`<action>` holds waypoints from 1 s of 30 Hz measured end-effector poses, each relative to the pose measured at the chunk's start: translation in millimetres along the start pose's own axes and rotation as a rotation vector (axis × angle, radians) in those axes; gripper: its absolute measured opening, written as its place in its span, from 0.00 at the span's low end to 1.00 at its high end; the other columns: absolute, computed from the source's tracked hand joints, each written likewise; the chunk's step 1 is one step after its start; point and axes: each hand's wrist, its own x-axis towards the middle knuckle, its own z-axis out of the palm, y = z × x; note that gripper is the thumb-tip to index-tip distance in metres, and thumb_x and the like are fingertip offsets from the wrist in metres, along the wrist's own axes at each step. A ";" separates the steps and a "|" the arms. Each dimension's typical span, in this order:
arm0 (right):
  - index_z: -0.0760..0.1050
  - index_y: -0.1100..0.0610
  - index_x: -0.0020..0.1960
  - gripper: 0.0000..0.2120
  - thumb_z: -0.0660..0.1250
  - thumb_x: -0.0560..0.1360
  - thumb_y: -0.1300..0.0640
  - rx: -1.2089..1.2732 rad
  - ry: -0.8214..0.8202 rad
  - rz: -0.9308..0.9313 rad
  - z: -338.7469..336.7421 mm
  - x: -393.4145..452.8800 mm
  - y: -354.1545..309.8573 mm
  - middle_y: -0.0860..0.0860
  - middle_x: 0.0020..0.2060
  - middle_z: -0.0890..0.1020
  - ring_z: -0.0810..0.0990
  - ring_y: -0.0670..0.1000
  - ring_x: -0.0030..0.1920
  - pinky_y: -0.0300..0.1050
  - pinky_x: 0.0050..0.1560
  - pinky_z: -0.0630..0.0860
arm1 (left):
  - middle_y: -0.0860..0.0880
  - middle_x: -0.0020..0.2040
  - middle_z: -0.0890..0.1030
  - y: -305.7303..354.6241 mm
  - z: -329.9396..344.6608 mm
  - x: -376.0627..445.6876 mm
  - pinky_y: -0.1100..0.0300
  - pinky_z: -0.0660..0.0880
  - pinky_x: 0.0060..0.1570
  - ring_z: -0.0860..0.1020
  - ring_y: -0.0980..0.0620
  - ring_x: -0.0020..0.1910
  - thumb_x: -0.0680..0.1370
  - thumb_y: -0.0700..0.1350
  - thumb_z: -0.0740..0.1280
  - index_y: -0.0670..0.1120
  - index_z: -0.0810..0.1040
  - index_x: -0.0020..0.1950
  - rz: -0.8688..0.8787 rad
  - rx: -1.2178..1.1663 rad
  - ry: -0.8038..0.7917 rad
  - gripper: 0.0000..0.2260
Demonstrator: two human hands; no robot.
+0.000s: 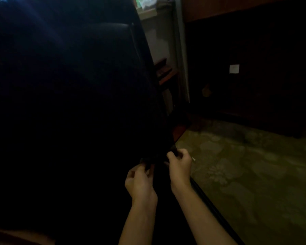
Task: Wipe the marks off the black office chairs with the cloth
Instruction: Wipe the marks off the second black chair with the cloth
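A black office chair [74, 96] fills the left and middle of the very dim head view, its back close to the camera. Low in the frame, my left hand [140, 181] and my right hand [179, 167] meet at the chair's lower right edge. Both have curled fingers that pinch a dark cloth [157, 159] stretched between them. The cloth is nearly the same black as the chair, so its outline is hard to make out. No marks on the chair can be made out in this light.
A green patterned carpet [245, 174] covers the floor on the right. Dark wooden furniture [254, 59] with a small white label stands at the back right. A pale wall strip and low wooden shelves [164, 71] show between it and the chair.
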 end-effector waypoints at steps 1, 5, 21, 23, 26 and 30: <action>0.74 0.57 0.49 0.04 0.66 0.75 0.63 -0.066 0.006 -0.095 4.3 -7.2 -7.5 0.58 0.45 0.82 0.82 0.58 0.44 0.53 0.44 0.81 | 0.43 0.46 0.82 9.5 -0.5 -4.1 0.60 0.79 0.43 0.83 0.48 0.45 0.79 0.34 0.67 0.38 0.77 0.49 0.076 0.039 -0.021 0.01; 0.74 0.56 0.49 0.03 0.67 0.76 0.59 -0.373 0.060 -0.637 34.3 -31.5 -36.5 0.51 0.44 0.78 0.77 0.42 0.42 0.33 0.41 0.75 | 0.47 0.40 0.83 50.4 -3.1 -3.6 0.66 0.79 0.36 0.84 0.55 0.38 0.79 0.42 0.68 0.45 0.77 0.45 0.503 0.277 -0.083 0.04; 0.72 0.61 0.57 0.16 0.70 0.75 0.53 -0.569 -0.095 -1.125 204.1 -65.0 -200.9 0.56 0.53 0.74 0.76 0.55 0.51 0.36 0.46 0.64 | 0.56 0.35 0.77 270.6 47.7 22.3 0.57 0.81 0.43 0.81 0.55 0.40 0.78 0.48 0.68 0.47 0.76 0.45 1.008 0.432 0.032 0.06; 0.71 0.60 0.59 0.17 0.70 0.75 0.53 -0.660 -0.107 -1.150 198.1 -64.3 -184.7 0.55 0.54 0.74 0.77 0.56 0.52 0.40 0.46 0.68 | 0.56 0.33 0.77 263.0 37.0 26.8 0.56 0.81 0.40 0.78 0.60 0.34 0.78 0.47 0.69 0.46 0.76 0.44 1.027 0.500 0.021 0.06; 0.71 0.59 0.59 0.14 0.67 0.77 0.53 -0.799 -0.097 -1.136 176.1 -65.1 -141.9 0.54 0.53 0.75 0.79 0.54 0.48 0.39 0.43 0.69 | 0.53 0.33 0.78 225.1 6.0 36.1 0.56 0.79 0.36 0.78 0.56 0.32 0.78 0.47 0.68 0.46 0.75 0.43 1.033 0.603 -0.003 0.07; 0.72 0.57 0.55 0.09 0.65 0.79 0.53 -0.872 -0.165 -1.085 157.2 -81.3 -109.9 0.50 0.49 0.76 0.78 0.49 0.44 0.32 0.37 0.65 | 0.52 0.32 0.78 200.0 -33.1 39.4 0.53 0.80 0.31 0.79 0.56 0.30 0.79 0.47 0.67 0.49 0.72 0.43 0.960 0.691 -0.066 0.07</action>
